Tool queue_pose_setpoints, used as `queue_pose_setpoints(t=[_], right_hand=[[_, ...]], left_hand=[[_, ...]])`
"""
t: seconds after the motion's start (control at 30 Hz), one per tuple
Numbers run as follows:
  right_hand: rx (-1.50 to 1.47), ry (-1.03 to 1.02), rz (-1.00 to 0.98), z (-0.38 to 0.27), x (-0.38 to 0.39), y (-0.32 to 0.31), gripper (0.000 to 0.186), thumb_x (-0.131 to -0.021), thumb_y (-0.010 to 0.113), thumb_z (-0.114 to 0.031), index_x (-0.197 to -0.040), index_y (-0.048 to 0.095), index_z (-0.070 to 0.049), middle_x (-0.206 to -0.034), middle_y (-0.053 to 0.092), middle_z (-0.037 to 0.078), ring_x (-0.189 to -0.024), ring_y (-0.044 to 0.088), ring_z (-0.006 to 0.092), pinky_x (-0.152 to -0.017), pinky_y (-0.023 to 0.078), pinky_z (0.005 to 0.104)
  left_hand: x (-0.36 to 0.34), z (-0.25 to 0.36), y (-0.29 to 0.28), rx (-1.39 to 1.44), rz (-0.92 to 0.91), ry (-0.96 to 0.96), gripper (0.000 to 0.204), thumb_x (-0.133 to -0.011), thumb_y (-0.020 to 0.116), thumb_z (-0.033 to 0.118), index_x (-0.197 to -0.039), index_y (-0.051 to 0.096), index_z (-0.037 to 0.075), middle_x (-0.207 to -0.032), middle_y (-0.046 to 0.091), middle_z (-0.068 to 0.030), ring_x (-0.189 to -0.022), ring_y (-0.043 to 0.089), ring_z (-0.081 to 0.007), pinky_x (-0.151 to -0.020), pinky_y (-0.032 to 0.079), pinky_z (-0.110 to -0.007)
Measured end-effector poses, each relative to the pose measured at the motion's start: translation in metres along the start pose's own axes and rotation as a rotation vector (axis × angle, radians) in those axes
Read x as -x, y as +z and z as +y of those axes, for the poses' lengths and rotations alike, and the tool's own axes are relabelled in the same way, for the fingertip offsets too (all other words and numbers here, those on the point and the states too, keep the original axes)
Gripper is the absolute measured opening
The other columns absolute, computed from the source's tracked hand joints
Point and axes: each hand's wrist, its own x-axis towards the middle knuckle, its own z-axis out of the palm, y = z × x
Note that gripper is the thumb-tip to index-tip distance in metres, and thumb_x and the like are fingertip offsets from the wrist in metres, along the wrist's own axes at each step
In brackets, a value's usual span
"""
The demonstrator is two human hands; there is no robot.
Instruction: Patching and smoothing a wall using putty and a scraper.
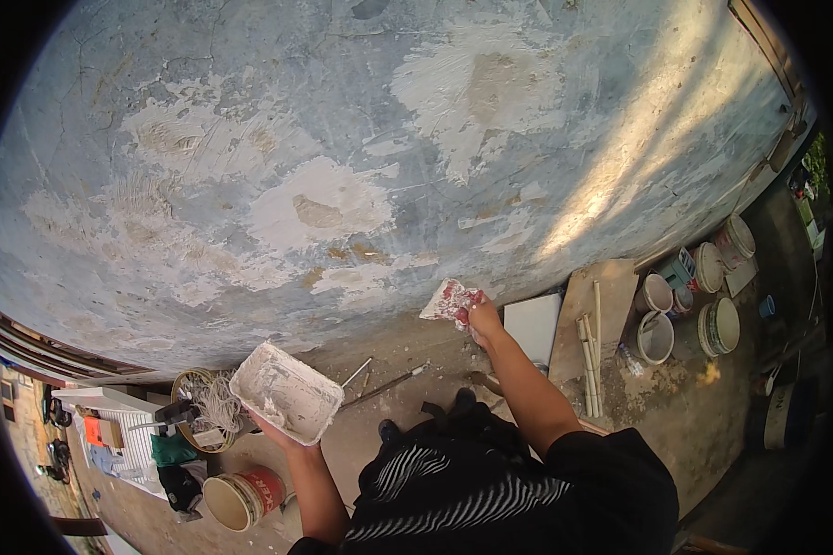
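At ten o'clock from the torso [491, 481], the left grip [278, 433] holds the smeared tray [296, 388] from beneath: likely light, stiff, best supported underneath. At twelve, the right grip [482, 318] closes around a smeared scraper [449, 302], probably slippery.

From head height, we look down and forward through one wide fisheye, over the left hand [276, 433] and right hand [484, 319], toward the nearby patchy wall [472, 208].
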Motion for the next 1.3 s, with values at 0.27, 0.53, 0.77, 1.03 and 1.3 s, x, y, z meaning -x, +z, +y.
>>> queue_pose_setpoints(t=[0.27, 0.53, 0.77, 1.03, 1.3], right_hand=[[-0.011, 0.013, -0.074, 0.004, -0.011, -0.008, 0.02, -0.092, 0.045, -0.005, -0.11, 0.054, -0.006, -0.087, 0.06, 0.004, -0.068, 0.059, 0.0138, -0.052, 0.045, 0.0304], [0.02, 0.042, -0.118, 0.004, -0.003, -0.003, 0.017, -0.093, 0.047, -0.008, -0.108, 0.054, -0.006, -0.085, 0.059, 0.003, -0.066, 0.057, 0.0133, -0.052, 0.044, 0.0306], [0.028, 0.07, -0.07, 0.006, 0.005, 0.002, 0.015, -0.092, 0.048, -0.007, -0.103, 0.057, -0.005, -0.081, 0.058, 0.003, -0.065, 0.057, 0.0129, -0.05, 0.043, 0.0298], [0.084, -0.046, -0.055, 0.038, -0.023, -0.008, 0.021, -0.091, 0.045, -0.004, -0.108, 0.057, -0.005, -0.088, 0.062, 0.006, -0.068, 0.059, 0.0126, -0.05, 0.043, 0.0288], [0.079, -0.065, -0.074, 0.043, 0.013, 0.07, 0.016, -0.091, 0.051, -0.003, -0.105, 0.059, -0.001, -0.093, 0.063, 0.006, -0.078, 0.06, 0.0127, -0.067, 0.048, 0.0289]], left_hand=[[-0.003, -0.034, 0.012, -0.001, 0.032, 0.044, 0.054, -0.093, 0.042, 0.05, -0.132, 0.048, 0.012, -0.127, 0.056, -0.0088, -0.11, 0.058, -0.031, -0.091, 0.05, -0.048], [-0.003, -0.042, 0.014, 0.026, 0.061, 0.05, 0.052, -0.094, 0.041, 0.048, -0.131, 0.049, 0.012, -0.127, 0.056, -0.0092, -0.109, 0.058, -0.0317, -0.09, 0.05, -0.049], [0.002, -0.042, 0.013, 0.001, 0.038, 0.075, 0.051, -0.094, 0.041, 0.047, -0.13, 0.05, 0.012, -0.126, 0.057, -0.0095, -0.109, 0.058, -0.0316, -0.09, 0.05, -0.049], [0.002, -0.049, 0.023, -0.026, 0.063, 0.057, 0.052, -0.094, 0.041, 0.048, -0.13, 0.049, 0.012, -0.125, 0.057, -0.0092, -0.108, 0.059, -0.0317, -0.09, 0.05, -0.049], [0.001, -0.051, 0.023, -0.036, 0.06, 0.036, 0.052, -0.094, 0.04, 0.049, -0.129, 0.049, 0.012, -0.124, 0.057, -0.0086, -0.107, 0.059, -0.0314, -0.088, 0.051, -0.049]])
